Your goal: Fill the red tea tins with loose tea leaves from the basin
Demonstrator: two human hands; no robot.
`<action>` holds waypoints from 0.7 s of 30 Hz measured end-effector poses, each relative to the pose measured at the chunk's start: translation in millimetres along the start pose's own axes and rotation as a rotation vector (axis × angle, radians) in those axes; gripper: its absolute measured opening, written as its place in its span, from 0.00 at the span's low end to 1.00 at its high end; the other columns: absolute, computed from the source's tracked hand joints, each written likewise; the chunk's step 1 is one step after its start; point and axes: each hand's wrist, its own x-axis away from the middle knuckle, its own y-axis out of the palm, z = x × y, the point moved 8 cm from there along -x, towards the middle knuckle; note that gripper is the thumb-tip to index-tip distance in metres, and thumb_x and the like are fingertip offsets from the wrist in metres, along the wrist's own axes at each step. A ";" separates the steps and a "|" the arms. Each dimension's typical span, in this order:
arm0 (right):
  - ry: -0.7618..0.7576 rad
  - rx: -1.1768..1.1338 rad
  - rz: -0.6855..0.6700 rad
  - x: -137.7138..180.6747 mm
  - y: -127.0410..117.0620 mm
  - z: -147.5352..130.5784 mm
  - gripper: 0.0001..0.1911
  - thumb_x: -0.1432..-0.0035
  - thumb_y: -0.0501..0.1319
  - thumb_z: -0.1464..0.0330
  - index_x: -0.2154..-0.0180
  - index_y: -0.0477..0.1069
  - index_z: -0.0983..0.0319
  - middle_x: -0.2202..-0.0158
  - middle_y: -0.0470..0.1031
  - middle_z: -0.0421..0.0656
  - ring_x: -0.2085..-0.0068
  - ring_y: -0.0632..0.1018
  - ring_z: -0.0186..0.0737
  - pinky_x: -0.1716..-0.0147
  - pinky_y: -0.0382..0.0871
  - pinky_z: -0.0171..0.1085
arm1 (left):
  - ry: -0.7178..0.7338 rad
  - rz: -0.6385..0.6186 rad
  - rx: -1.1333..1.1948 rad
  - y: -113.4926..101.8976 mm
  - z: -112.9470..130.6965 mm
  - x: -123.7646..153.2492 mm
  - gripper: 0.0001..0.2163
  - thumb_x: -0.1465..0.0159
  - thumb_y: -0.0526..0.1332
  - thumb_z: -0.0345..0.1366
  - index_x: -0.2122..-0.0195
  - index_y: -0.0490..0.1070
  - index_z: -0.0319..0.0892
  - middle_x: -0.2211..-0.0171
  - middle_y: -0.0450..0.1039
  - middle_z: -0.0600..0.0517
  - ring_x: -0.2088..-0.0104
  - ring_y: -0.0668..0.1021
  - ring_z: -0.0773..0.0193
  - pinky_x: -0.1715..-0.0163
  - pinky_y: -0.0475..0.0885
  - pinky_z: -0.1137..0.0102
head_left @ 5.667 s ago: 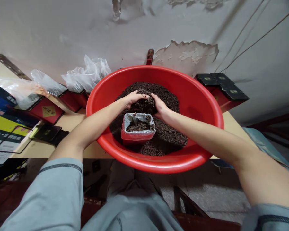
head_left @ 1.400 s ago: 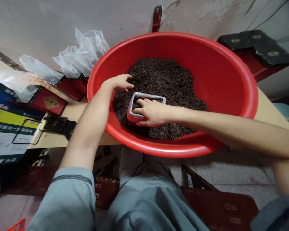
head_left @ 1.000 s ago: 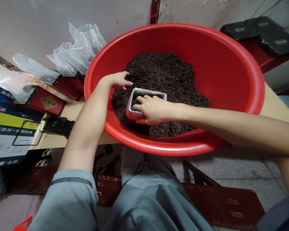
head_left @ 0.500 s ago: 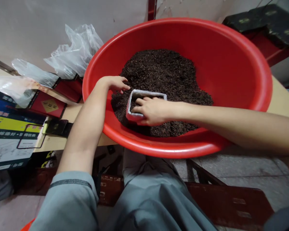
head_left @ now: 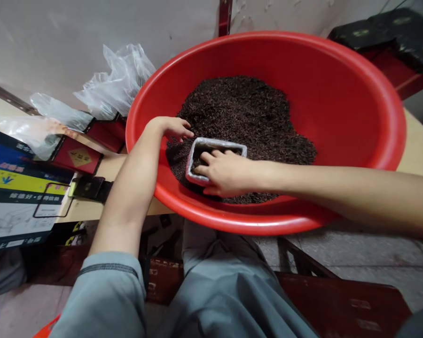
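A big red plastic basin [head_left: 352, 112] holds a heap of dark loose dry leaves [head_left: 239, 108] that look like tea. Half sunk in the near left of the heap is a small rectangular box [head_left: 189, 171] with a red outside and a clear plastic lining folded over its rim. My right hand [head_left: 229, 173] reaches in from the right, its fingers spread inside the box on the dark contents, the thumb low by the near wall. Just left of the box my left hand [head_left: 176, 128] hovers over the heap, fingers loosely bent and apart, holding nothing.
On the table's left stand red boxes [head_left: 78, 157] with clear plastic bags [head_left: 116, 80] rising from them. A printed carton [head_left: 21, 197] and a black object [head_left: 88, 188] are nearer. Dark boxes [head_left: 391, 37] stand at the back right, a brown bench [head_left: 345, 300] below.
The whole view has shifted slightly down and right. My right hand stays in the box, its fingers a little more spread; my left hand stays beside it.
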 end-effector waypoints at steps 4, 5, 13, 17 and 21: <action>0.012 -0.023 -0.011 0.7 -0.5 -2.0 0.34 0.32 0.64 0.52 0.31 0.70 0.60 0.32 0.67 0.61 0.37 0.74 0.69 0.44 0.74 0.58 | 0.001 0.006 0.001 -1.1 -0.1 -0.6 0.35 0.28 0.59 0.45 0.21 0.51 0.50 0.34 0.74 0.47 0.41 0.80 0.53 0.51 0.74 0.70; 0.011 -0.033 -0.018 0.5 -0.8 -1.1 0.34 0.33 0.64 0.52 0.31 0.70 0.59 0.32 0.67 0.61 0.37 0.74 0.70 0.43 0.74 0.58 | -0.001 0.008 0.000 -1.3 0.0 -0.3 0.36 0.28 0.59 0.45 0.21 0.51 0.50 0.34 0.74 0.47 0.41 0.80 0.53 0.51 0.74 0.70; 0.012 -0.068 -0.030 -2.4 -3.5 5.2 0.34 0.33 0.65 0.52 0.32 0.70 0.59 0.32 0.67 0.60 0.36 0.74 0.69 0.43 0.74 0.57 | -0.017 0.008 -0.028 -0.2 2.1 3.7 0.35 0.27 0.58 0.46 0.21 0.51 0.49 0.33 0.73 0.47 0.40 0.80 0.54 0.51 0.72 0.71; 0.033 -0.032 0.008 0.4 -7.8 -2.1 0.32 0.30 0.63 0.54 0.32 0.71 0.63 0.34 0.69 0.62 0.39 0.76 0.69 0.45 0.74 0.56 | -0.028 0.003 -0.025 0.8 3.5 6.8 0.34 0.26 0.57 0.45 0.21 0.51 0.47 0.34 0.74 0.46 0.40 0.80 0.54 0.52 0.73 0.72; -0.063 -0.127 0.035 11.1 -26.3 6.5 0.31 0.34 0.67 0.56 0.35 0.73 0.64 0.38 0.75 0.58 0.48 0.82 0.57 0.49 0.75 0.47 | -0.024 -0.012 -0.007 0.5 2.9 7.3 0.35 0.26 0.57 0.44 0.20 0.49 0.48 0.31 0.71 0.46 0.39 0.80 0.55 0.51 0.74 0.72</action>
